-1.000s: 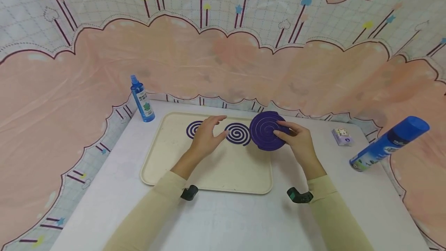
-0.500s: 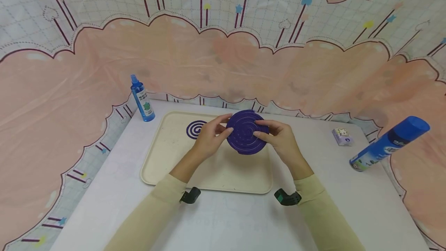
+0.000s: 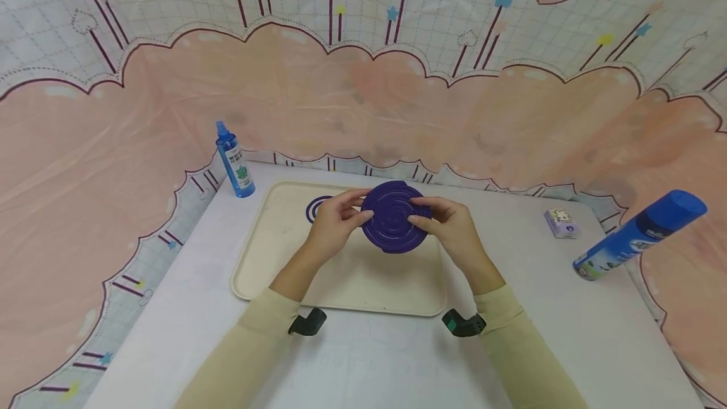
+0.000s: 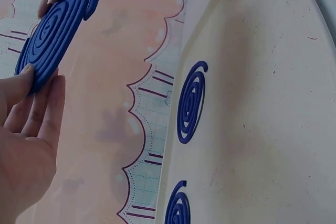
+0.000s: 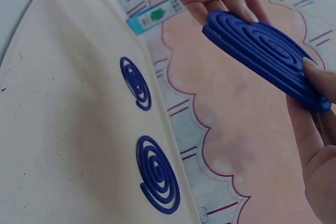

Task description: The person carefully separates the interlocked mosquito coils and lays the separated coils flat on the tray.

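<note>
A round, tightly wound dark blue mosquito coil [image 3: 392, 223] is held up above the cream tray [image 3: 352, 283]. My left hand [image 3: 331, 225] pinches its left edge, thumb on the near face and fingers behind. On the opposite edge, my right hand [image 3: 451, 226] grips it the same way. Two thinner coils with open gaps lie flat near the tray's far edge. In the right wrist view these are an upper coil [image 5: 136, 83] and a lower coil [image 5: 157, 174]. In the head view the left one is partly covered by my left hand, and the other is hidden.
A blue spray bottle [image 3: 235, 164] stands at the back left of the white table [image 3: 375, 365]. At the right are a small purple box [image 3: 561, 224] and a tall blue aerosol can [image 3: 638, 235]. A patterned cloth [image 3: 363, 106] hangs behind the table.
My right hand has carried the tightly wound mosquito coil left, over the tray. My left hand, earlier apart from it, now pinches its left edge. The coils on the tray have not moved.
</note>
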Demonstrator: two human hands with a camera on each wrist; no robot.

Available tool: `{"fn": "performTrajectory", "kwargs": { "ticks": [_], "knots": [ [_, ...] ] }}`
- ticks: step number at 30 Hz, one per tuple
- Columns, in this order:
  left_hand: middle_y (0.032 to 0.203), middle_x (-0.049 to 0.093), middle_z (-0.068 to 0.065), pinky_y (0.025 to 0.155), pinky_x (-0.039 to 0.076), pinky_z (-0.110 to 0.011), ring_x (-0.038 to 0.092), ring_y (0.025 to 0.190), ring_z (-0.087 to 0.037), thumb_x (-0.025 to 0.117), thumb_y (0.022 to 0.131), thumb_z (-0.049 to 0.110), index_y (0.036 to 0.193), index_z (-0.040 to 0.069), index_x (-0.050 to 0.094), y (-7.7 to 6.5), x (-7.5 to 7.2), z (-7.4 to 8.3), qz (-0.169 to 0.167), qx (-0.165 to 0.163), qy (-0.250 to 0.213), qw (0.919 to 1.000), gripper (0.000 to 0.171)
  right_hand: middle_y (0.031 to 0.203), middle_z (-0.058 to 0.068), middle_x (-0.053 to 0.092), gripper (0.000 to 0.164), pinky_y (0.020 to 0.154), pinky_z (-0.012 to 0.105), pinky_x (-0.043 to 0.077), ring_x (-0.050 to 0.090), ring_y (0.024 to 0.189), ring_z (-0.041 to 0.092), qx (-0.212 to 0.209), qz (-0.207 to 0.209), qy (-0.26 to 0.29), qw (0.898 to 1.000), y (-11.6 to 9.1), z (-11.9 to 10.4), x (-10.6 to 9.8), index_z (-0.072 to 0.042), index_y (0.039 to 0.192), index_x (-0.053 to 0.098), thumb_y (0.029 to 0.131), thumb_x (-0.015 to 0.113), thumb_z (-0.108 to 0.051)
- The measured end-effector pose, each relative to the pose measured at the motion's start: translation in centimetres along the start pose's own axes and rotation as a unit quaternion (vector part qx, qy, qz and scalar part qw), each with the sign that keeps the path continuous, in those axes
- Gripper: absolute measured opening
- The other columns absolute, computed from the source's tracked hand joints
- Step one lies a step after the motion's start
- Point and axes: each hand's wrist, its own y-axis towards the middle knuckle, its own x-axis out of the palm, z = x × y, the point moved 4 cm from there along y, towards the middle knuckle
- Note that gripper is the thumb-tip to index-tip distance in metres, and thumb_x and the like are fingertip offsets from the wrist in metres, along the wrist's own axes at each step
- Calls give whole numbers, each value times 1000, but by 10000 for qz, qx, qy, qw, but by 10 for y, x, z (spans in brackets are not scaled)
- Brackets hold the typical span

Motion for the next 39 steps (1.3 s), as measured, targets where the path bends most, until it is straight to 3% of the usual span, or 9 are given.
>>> {"fn": "performTrajectory", "kwargs": {
  "ticks": [4,10,18,23,32,39],
  "knots": [
    [117,72,-29,72,62,-19,70,78,-1,71,93,1,136,1,63,0,0,-1,124,-61,-622,9980,44,106,-16,72,46,82,14,60,69,94,1,-14,158,319,9994,-1,2,-1,4,134,61,90,74,0],
    [120,69,-32,71,65,-25,71,76,1,69,93,-2,136,-2,61,0,1,-1,338,1,-1105,9933,44,102,-12,75,59,81,22,63,74,92,2,114,120,1029,9946,-2,4,0,0,147,46,92,69,5],
    [119,69,-35,69,64,-25,72,77,0,68,92,-6,134,-6,61,-3,-5,2,870,317,-1372,9862,42,98,-13,75,42,80,30,65,75,89,2,248,114,778,9966,-5,11,1,12,133,56,95,68,0],
    [115,72,-30,68,64,-24,73,77,-2,69,92,-6,132,-7,63,-2,-4,1,963,435,-1499,9830,40,92,-17,75,38,76,28,65,75,84,1,256,277,539,9978,-6,12,2,12,129,61,94,69,-1],
    [122,67,-35,71,65,-26,74,80,-1,68,93,-4,137,-3,60,-3,-2,-2,710,-61,-1702,9828,45,88,-18,73,35,71,25,65,75,79,2,156,535,230,9982,-6,11,0,10,124,66,93,72,-4],
    [115,72,-25,71,65,-26,73,81,-2,66,96,-1,140,2,60,0,-1,-4,658,-286,-1782,9814,45,84,-23,73,36,68,23,64,74,75,0,-42,737,137,9972,-6,9,-3,10,125,67,92,73,-3]
  ]
}}
